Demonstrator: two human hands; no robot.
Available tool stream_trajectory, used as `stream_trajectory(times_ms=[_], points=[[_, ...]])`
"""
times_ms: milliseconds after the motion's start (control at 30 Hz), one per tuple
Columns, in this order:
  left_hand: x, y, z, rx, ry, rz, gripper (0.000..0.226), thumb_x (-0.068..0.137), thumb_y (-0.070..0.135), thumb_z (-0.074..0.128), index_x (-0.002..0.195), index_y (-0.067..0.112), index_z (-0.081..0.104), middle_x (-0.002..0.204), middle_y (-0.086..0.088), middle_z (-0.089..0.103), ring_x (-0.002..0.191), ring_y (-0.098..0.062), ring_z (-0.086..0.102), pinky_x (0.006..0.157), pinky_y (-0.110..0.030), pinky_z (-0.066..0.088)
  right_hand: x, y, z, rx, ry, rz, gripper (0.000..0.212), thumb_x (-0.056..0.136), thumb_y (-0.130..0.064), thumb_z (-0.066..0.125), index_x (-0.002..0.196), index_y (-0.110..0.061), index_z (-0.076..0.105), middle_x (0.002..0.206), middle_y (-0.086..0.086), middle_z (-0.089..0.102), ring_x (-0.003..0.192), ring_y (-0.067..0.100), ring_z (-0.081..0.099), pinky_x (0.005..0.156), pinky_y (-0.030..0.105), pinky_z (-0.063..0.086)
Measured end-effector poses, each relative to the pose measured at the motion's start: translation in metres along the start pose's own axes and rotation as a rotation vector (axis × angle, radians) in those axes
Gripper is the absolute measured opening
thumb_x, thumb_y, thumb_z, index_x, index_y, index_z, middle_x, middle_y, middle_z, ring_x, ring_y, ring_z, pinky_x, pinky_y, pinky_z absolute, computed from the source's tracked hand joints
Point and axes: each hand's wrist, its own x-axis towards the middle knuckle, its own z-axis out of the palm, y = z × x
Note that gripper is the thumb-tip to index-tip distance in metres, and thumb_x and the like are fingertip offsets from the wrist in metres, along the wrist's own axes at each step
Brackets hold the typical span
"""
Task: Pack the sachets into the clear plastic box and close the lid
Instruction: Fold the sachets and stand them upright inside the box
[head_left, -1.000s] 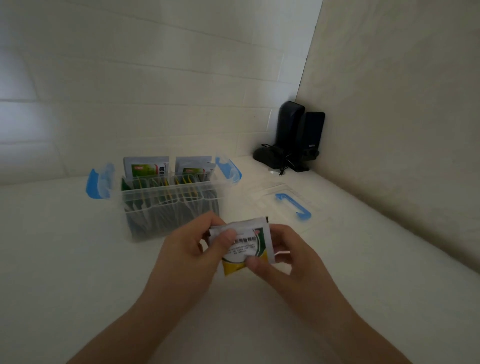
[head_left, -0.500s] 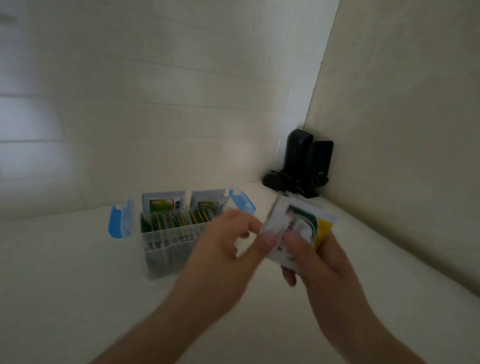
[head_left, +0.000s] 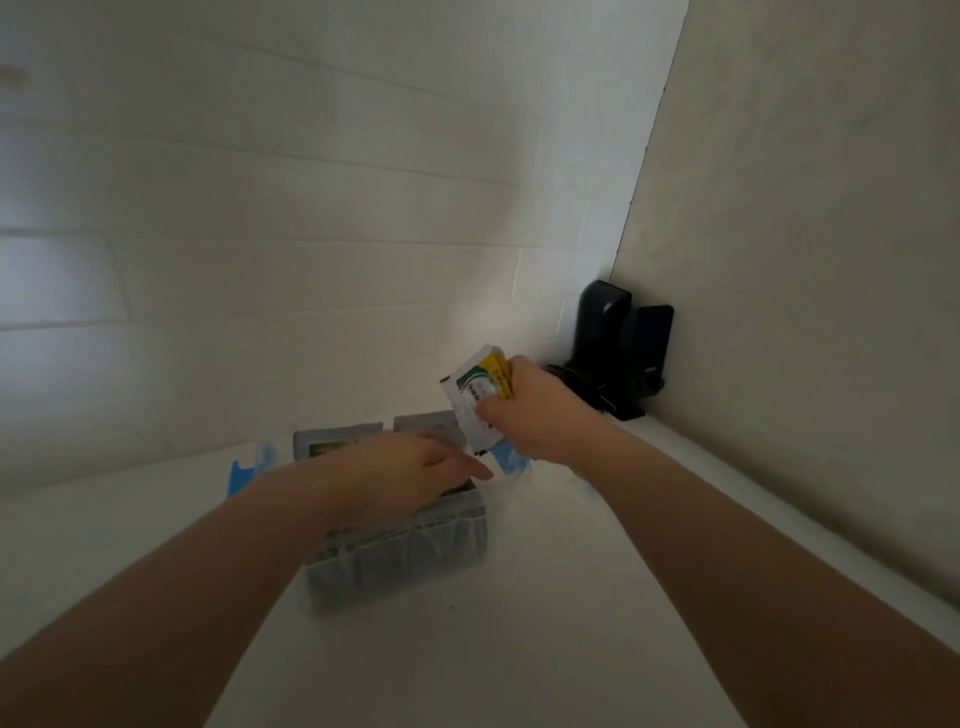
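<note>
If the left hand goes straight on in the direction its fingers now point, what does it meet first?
The left hand lies over the clear plastic box, fingers pointing right. Going on, it would probably first meet the blue latch at the box's right end, just below the sachets gripped by the right hand. Depth is unclear.

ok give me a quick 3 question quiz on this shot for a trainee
1. True or false: the right hand grips a sachet.
2. Where is the left hand? A) on the black device B) over the open clear box C) flat on the table
3. Fill in: the box's latches are coloured ____.

Key: 1 true; 2 B; 3 blue
</note>
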Motion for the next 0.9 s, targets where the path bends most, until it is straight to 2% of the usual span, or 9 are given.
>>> stream_trajectory(times_ms=[100,200,300,400,467,567,667,800,900], points=[[0.001,0.002,0.000,0.092,0.071,-0.058,0.035,0.095,0.033,0.035,0.113,0.015,0.059,0.125,-0.007,0.057,0.113,-0.021,0.048,0.095,-0.033,0.036,-0.001,-0.012,0.002,-0.204,-0.090,-0.019,0.027,0.086,-0.023,0.051,0.103,-0.004,0.047,0.099,0.014,0.058,0.083,0.022,0.054,0.072,0.033,0.047],[0.002,0.002,0.001,0.080,0.193,-0.095,0.036,0.091,0.036,0.037,0.097,0.011,0.063,0.108,-0.010,0.063,0.102,-0.025,0.053,0.090,-0.036,0.037,-0.003,-0.023,0.004,-0.434,-0.191,-0.015,0.022,0.086,-0.027,0.052,0.083,-0.008,0.042,0.068,0.003,0.044,0.058,0.013,0.041,0.046,0.023,0.035],[0.003,0.001,0.002,0.115,0.193,-0.096,0.036,0.091,0.036,0.036,0.096,0.013,0.063,0.106,-0.009,0.063,0.099,-0.024,0.052,0.085,-0.034,0.039,0.001,-0.031,0.006,-0.628,-0.303,0.022,0.029,0.082,-0.017,0.055,0.057,-0.008,0.043,0.051,0.004,0.045,0.041,0.013,0.045,0.029,0.015,0.035],[0.003,0.001,0.002,0.142,0.160,-0.036,0.035,0.095,0.029,0.031,0.108,0.017,0.061,0.117,-0.009,0.059,0.104,-0.022,0.049,0.079,-0.028,0.033,0.006,-0.040,0.010,-0.741,-0.413,0.033,0.034,0.082,-0.009,0.052,0.050,-0.007,0.043,0.022,0.002,0.043,0.016,0.008,0.040,0.021,0.009,0.028],[0.002,0.001,0.000,0.104,0.141,-0.041,0.035,0.096,0.028,0.029,0.112,0.017,0.059,0.121,-0.009,0.058,0.107,-0.023,0.049,0.083,-0.029,0.034,0.007,-0.044,0.015,-0.823,-0.449,0.006,0.034,0.084,-0.009,0.052,0.052,-0.008,0.041,0.026,0.003,0.045,0.026,0.012,0.048,0.026,0.016,0.036],[0.003,0.000,0.000,0.055,0.102,-0.086,0.036,0.096,0.030,0.028,0.108,0.015,0.059,0.115,-0.010,0.061,0.105,-0.024,0.051,0.094,-0.038,0.041,0.008,-0.048,0.016,-0.884,-0.489,-0.025,0.035,0.087,-0.015,0.053,0.056,-0.011,0.037,0.056,0.004,0.043,0.054,0.017,0.050,0.041,0.019,0.037],[-0.001,0.000,-0.004,-0.083,0.098,-0.105,0.036,0.091,0.031,0.033,0.096,0.012,0.064,0.103,-0.012,0.064,0.092,-0.025,0.057,0.087,-0.043,0.047,0.012,-0.048,0.007,-0.786,-0.578,0.065,0.029,0.080,-0.029,0.065,0.069,-0.008,0.048,0.060,0.003,0.055,0.039,0.011,0.055,0.035,0.015,0.045],[-0.004,0.002,-0.007,-0.157,0.107,-0.105,0.035,0.093,0.029,0.033,0.094,0.013,0.064,0.095,-0.011,0.064,0.081,-0.023,0.057,0.075,-0.039,0.047,0.012,-0.041,-0.006,-0.566,-0.533,0.094,0.061,0.069,-0.036,0.076,0.113,-0.002,0.051,0.058,0.001,0.058,0.032,0.007,0.059,0.034,0.015,0.046],[-0.002,-0.001,-0.005,-0.116,0.133,-0.114,0.032,0.093,0.029,0.033,0.098,0.017,0.061,0.084,-0.008,0.060,0.065,-0.016,0.049,0.058,-0.030,0.038,0.010,-0.033,-0.003,-0.492,-0.449,0.035,0.046,0.071,-0.026,0.076,0.109,-0.004,0.061,0.050,-0.001,0.056,0.027,0.005,0.054,0.032,0.012,0.041]])
